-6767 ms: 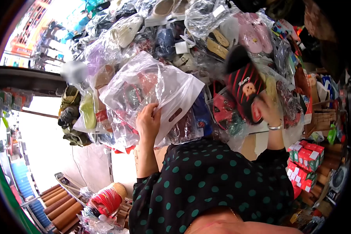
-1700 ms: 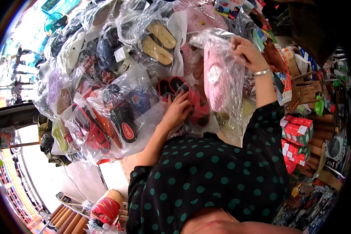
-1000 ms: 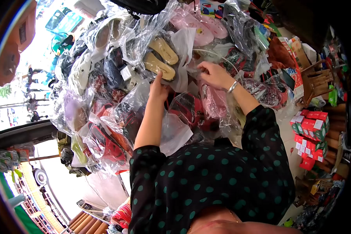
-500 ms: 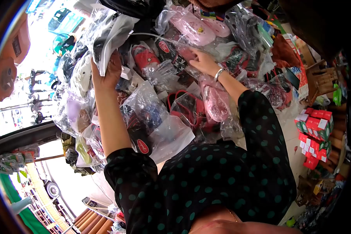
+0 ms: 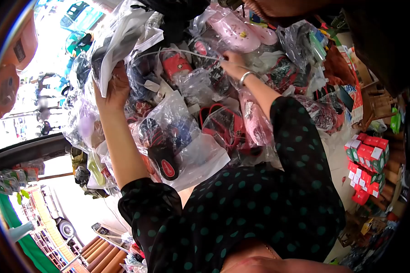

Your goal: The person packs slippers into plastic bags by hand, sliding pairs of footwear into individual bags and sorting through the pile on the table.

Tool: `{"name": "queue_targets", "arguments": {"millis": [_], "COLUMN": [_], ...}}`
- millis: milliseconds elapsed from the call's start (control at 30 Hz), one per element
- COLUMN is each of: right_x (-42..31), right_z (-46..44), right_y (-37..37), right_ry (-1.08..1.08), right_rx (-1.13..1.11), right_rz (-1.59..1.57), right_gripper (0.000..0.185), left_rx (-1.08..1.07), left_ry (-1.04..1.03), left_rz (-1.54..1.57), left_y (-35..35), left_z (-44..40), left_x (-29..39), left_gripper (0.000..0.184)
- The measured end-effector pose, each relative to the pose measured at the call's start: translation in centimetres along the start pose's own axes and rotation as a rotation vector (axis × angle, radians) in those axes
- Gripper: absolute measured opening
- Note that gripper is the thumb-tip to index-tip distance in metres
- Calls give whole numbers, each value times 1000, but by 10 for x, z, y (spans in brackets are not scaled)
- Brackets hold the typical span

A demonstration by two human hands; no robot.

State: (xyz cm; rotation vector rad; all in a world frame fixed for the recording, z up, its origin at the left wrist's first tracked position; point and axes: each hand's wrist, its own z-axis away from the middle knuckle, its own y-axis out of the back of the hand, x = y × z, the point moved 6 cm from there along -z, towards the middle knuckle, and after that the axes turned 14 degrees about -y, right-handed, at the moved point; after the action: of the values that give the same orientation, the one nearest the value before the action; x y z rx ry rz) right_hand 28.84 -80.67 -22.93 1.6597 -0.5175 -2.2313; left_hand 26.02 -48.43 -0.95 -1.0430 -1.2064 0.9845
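My left hand [image 5: 113, 87] is closed round a bagged pair of shoes [image 5: 116, 43], lifted at the upper left of the pile; its white plastic hangs over my fingers. My right hand [image 5: 234, 66], with a bracelet at the wrist, is closed at the upper middle, below the bagged pink clogs [image 5: 237, 34]. What its fingers hold is too small to tell. A thin pale cord runs left from it. Between my hands lie bagged red shoes [image 5: 175, 66]. Nearer me are black slippers [image 5: 164, 161] in clear plastic and pink slippers [image 5: 255, 120].
Red and green boxes [image 5: 369, 152] are stacked at the right, near wooden stools [image 5: 378, 107]. Rolled brown mats [image 5: 102, 255] stand at the lower left. Part of another person's peach-coloured clothing or a bag is hard to make out at the far left edge.
My left hand has gone from the pile's middle to the upper left with the bagged shoes, uncovering red ones. The right hand has let go of the pink slippers and moved up and left.
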Motion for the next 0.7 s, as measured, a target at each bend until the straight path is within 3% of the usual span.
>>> {"name": "queue_targets", "arguments": {"millis": [33, 100, 167, 200, 267, 333, 433, 467, 500, 567, 633, 700], "right_x": [-5, 11, 8, -8, 1, 17, 18, 8, 10, 1, 5, -3], "right_z": [0, -6, -13, -9, -10, -15, 6, 19, 18, 28, 31, 41], "right_y": [19, 36, 68, 96, 134, 143, 142, 146, 143, 131, 118, 89], "right_ry": [-55, -418, -258, 17, 53, -299, -334, -221, -189, -107, -136, 129], "right_rx": [-69, -362, -193, -68, -75, -198, -128, -33, -176, -195, -154, -103], "right_rz": [-71, -951, -828, -435, -474, -796, -924, -841, -800, -665, -133, 472], "right_gripper": [31, 25, 21, 22, 22, 22, 20, 18, 19, 23, 32, 41], "left_rx": [0, -84, -15, 56, 15, -33, 11, 10, 1, -6, 87, 81], "left_ry": [0, 92, -7, -111, -62, 21, -35, -33, -32, -24, -132, -155], "left_rz": [0, 51, -3, -50, -25, 38, 5, 6, -24, -58, -134, -169], "left_y": [1, 2, 13, 24, 27, 21, 33, 32, 32, 31, 37, 39], "left_z": [0, 11, 11, 16, 18, 21, 24, 26, 29, 32, 34, 39], "left_x": [1, 3, 10, 19, 18, 12, 20, 19, 19, 20, 28, 28], "left_gripper": [37, 43, 45, 47, 48, 47, 47, 47, 47, 46, 46, 45]}}
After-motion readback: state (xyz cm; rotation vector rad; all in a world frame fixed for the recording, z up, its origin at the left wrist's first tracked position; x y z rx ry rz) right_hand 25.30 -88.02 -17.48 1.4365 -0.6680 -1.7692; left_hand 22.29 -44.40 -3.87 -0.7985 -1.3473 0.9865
